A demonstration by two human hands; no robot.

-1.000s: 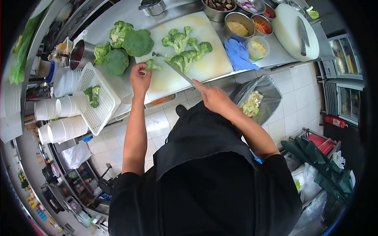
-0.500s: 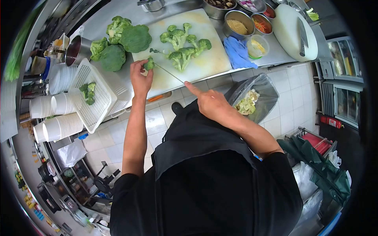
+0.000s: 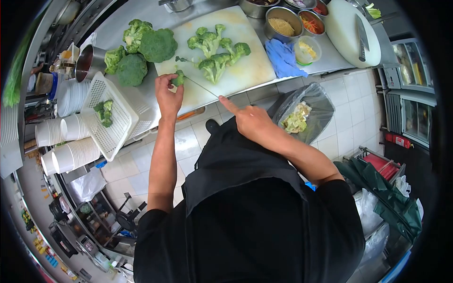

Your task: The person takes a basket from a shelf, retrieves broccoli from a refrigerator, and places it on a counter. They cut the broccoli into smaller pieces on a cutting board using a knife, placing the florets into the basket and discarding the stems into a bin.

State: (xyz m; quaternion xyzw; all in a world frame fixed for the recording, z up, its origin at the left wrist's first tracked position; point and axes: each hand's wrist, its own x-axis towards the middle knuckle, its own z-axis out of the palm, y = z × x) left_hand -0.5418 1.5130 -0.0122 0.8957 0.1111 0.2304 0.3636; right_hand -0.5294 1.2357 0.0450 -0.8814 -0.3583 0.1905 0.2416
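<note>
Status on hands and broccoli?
Left hand: pinching small floret. Right hand: gripping knife, blade at floret. More broccoli on board, beyond blade.

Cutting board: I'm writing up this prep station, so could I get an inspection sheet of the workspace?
Surface: white cutting board on a steel counter.
Job's things: broccoli heads, cut broccoli pieces, knife, white basket holding florets.
Clutter: blue cloth beside the board; second knife on another board.
Hands: left hand pinches a small floret; right hand holds the knife.
Cables: nothing seen on the counter.
Surroundings: plastic bag of scraps, tiled floor, fire extinguisher.
</note>
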